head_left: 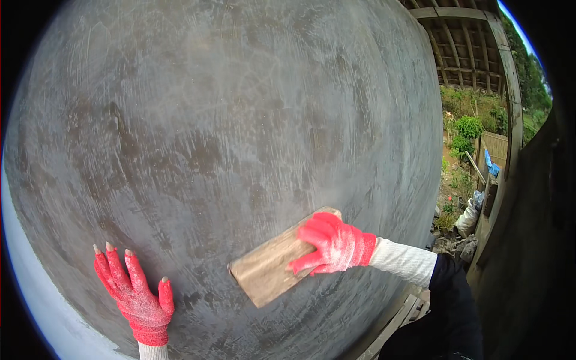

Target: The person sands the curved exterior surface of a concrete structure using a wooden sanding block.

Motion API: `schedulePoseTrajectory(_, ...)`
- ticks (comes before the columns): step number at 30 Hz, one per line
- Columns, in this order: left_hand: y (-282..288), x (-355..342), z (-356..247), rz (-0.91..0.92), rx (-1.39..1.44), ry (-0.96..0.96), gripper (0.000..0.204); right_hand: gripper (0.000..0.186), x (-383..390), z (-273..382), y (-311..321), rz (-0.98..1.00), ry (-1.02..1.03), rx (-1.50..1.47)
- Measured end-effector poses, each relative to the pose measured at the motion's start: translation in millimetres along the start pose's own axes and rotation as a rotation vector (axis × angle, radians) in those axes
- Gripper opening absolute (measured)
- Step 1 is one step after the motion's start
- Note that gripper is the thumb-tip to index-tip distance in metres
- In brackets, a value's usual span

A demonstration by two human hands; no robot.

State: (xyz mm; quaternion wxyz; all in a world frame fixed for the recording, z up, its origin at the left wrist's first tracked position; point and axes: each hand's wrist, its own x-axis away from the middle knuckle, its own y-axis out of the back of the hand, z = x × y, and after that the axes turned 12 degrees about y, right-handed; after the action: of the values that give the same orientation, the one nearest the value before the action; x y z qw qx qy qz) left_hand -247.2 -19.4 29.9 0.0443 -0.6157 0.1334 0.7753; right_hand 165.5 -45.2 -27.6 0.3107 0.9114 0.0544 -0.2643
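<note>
A grey plastered wall [240, 120] fills most of the view, with darker damp-looking patches and streaks across it. Low in the middle, my right hand [330, 243], in a dusty red-and-white work glove, grips a wooden float [270, 261]. The float is a plain flat rectangular board, tilted, and looks to lie against the wall. How my fingers close round its far side is partly hidden. At the lower left, my left hand [135, 294] rests on the wall with fingers spread and holds nothing. Its red glove leaves the fingertips bare.
At the left a pale, smooth surface [48, 306] borders the plaster. Wooden planks [402, 321] lie below my right arm. Beyond the wall's right edge stand a wooden post [510, 90], a white sack [468, 217], a blue sheet [492, 165] and green plants under a slatted roof.
</note>
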Motion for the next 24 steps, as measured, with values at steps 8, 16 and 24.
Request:
schedulePoseTrajectory(8, -4.3, 10.3, 15.8, -0.150, 0.112, -0.076, 0.069, 0.083, -108.2, -118.6, 81.8, -0.378, -0.490, 0.369)
schedulePoseTrajectory(16, 17.5, 37.5, -27.6, -0.149, 0.133, -0.249, 0.080, 0.082, -87.9, -9.7, 9.9, -0.112, -0.005, 0.161)
schedulePoseTrajectory(24, 19.9, -16.3, -90.5, 0.403, 0.247, -0.298, 0.103, 0.058, -108.7, 0.5, 9.7, -0.086, 0.170, 0.100)
